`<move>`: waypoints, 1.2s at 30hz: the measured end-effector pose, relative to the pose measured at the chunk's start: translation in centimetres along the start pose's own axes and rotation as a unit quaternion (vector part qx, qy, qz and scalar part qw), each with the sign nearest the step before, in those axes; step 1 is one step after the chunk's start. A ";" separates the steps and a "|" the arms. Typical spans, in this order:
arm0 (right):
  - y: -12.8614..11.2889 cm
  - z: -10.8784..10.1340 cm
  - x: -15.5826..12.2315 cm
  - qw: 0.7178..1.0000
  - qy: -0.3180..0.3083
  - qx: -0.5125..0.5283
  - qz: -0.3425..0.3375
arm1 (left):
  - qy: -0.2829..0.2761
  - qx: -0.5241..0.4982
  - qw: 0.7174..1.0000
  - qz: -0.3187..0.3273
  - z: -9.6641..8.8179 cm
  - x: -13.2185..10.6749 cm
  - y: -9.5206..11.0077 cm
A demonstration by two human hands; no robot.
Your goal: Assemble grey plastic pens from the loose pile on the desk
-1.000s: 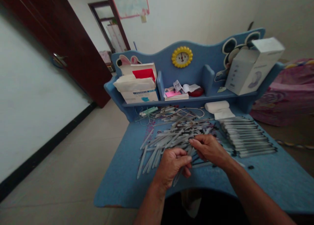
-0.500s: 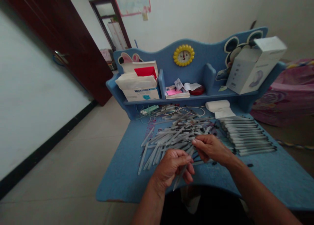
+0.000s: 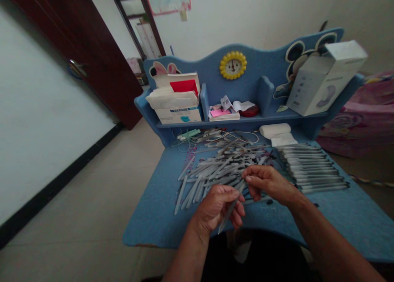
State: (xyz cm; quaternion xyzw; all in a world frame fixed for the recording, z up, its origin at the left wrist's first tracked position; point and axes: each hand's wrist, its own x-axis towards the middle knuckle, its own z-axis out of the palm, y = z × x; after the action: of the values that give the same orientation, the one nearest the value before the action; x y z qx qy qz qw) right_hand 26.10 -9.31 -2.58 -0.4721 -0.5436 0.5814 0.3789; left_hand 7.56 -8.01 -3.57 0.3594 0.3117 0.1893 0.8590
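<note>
Between my hands, over the desk's front edge, a translucent pen (image 3: 229, 213) slants with its lower end toward me. My left hand (image 3: 219, 206) is closed on the pen's barrel, thumb on top. At the pen's upper end my right hand (image 3: 264, 182) pinches with thumb and fingers; the exact tip is hidden by them. A loose pile of similar pens (image 3: 212, 171) lies just beyond my hands. To the right, a neat row of pens with dark ends (image 3: 314, 169) lies side by side.
The blue desk (image 3: 147, 216) has a shelf with a paper-filled box (image 3: 178, 114), a yellow flower clock (image 3: 233, 65) and an open white box (image 3: 323, 83). A white roll (image 3: 275, 130) and a pale cable lie behind the pens. Small dark bits (image 3: 270, 202) lie near my right hand.
The camera view has shifted slightly. My right hand's fingers have moved a little on the pen's upper end; my left hand keeps the same hold.
</note>
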 end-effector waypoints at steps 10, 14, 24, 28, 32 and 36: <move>0.3 0.1 -0.1 1.000 -0.012 0.011 0.021 | -0.013 -0.005 1.000 -0.009 -0.4 0.2 -0.5; 0.4 0.1 -0.2 0.999 0.007 -0.028 0.025 | -0.011 -0.004 1.000 -0.008 -0.4 0.2 -0.6; 1.0 0.0 -0.1 0.999 -0.022 -0.014 0.030 | -0.017 0.001 1.000 -0.016 -0.6 0.0 -0.9; 1.0 -0.7 -0.4 0.998 -0.035 0.059 0.016 | -0.020 0.001 1.000 -0.012 -0.8 -0.2 -1.0; 1.1 -1.0 -0.6 0.992 -0.044 0.116 -0.004 | -0.022 -0.003 1.000 -0.008 -1.0 -0.4 -1.2; 1.3 -0.5 -0.7 0.991 -0.045 0.125 0.008 | -0.020 0.003 1.000 -0.010 -1.0 -0.5 -1.2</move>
State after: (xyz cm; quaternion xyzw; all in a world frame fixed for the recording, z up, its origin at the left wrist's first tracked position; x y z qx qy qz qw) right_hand 26.87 -9.98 -3.73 -0.3988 -0.4793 0.6684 0.4056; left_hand 6.65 -8.64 -4.78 0.3627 0.2986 0.1720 0.8659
